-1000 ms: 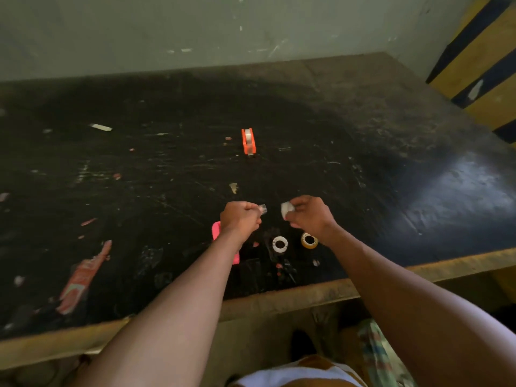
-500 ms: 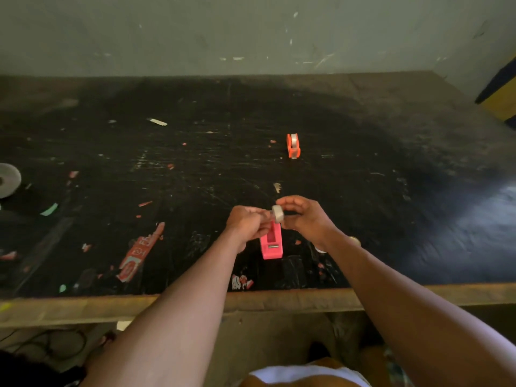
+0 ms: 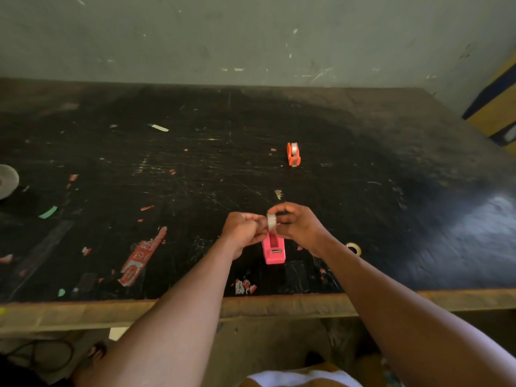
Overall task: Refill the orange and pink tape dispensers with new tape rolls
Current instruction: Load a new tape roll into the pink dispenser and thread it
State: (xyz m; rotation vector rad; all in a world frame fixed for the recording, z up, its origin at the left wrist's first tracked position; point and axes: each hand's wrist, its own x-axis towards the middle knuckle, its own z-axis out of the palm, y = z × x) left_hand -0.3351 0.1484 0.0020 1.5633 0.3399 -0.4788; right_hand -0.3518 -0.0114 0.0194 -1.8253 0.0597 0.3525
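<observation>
The pink tape dispenser [image 3: 274,250] lies on the black table [image 3: 195,177] near the front edge, its slot empty as far as I can see. Just above its far end my right hand [image 3: 300,226] pinches a small clear tape roll [image 3: 271,221] between thumb and fingers. My left hand [image 3: 243,231] is closed against the roll's left side, fingertips touching it. The orange dispenser [image 3: 293,154] stands farther back at the centre right with a clear roll in it.
An empty brown tape core [image 3: 353,248] lies right of my right wrist. Torn red wrapper pieces [image 3: 142,255] and paper scraps litter the front left. A grey disc [image 3: 7,180] sits at the left edge. A grey wall stands behind the table.
My two hands have come together on the tape roll; a second ago they were apart. The view shifted left, so the pink dispenser now shows fully between my wrists.
</observation>
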